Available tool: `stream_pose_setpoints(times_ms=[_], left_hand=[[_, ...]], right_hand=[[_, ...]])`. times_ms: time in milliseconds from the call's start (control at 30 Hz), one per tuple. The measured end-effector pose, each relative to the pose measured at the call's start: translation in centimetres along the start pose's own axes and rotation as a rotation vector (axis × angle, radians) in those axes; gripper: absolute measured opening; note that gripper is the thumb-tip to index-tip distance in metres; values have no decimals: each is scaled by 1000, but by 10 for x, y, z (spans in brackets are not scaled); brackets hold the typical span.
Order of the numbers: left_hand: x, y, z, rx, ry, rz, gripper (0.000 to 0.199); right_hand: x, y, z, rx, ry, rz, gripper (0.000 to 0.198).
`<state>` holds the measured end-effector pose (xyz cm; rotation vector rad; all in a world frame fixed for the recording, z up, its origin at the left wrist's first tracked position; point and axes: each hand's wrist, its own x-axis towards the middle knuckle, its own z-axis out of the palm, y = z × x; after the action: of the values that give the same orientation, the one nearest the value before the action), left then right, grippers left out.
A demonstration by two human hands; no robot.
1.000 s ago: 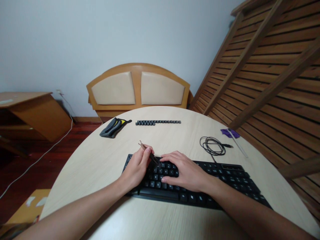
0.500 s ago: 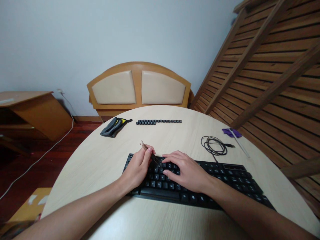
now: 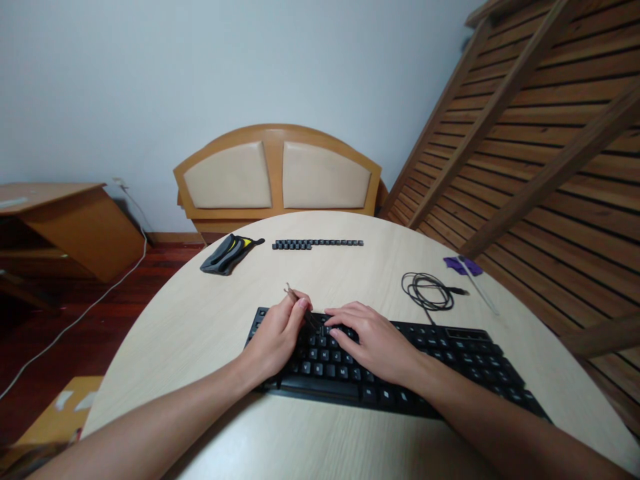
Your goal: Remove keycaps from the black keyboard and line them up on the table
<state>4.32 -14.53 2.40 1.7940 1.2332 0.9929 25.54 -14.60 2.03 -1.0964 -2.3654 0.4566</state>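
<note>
A black keyboard [image 3: 320, 392] lies in front of me on the table. My left hand [image 3: 280, 333] is closed round a slim metal keycap puller [image 3: 292, 293], which is held at a slant. Its forked end sticks up past the fingers, and its two dark prongs point down at the upper key rows. Close by on the right, my right hand [image 3: 373, 340] lies over the keys with the fingers stretched out. The thumb and index tips are near the prongs, a little apart. Whether they touch a key there, I cannot tell.
Beyond the keyboard, loose black keycaps [image 3: 320, 243] lie in two rows. A dark grey and yellow pouch [image 3: 227, 255] is at the left. To the right are a coiled black cable [image 3: 429, 292], a purple cloth [image 3: 457, 265] and a pale stick [image 3: 477, 287] on the round table [image 3: 200, 300].
The keycap puller has tipped slightly more upright in my left hand. My right thumb has moved up, closer to the index finger. The keyboard stays put.
</note>
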Motion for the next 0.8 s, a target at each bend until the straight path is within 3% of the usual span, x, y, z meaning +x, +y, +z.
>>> stream_pose_setpoints(times_ms=[800], left_hand=[[-1,3,-2,12,-64,16,32]], right_hand=[[0,-1,3,-10,28,10,18]])
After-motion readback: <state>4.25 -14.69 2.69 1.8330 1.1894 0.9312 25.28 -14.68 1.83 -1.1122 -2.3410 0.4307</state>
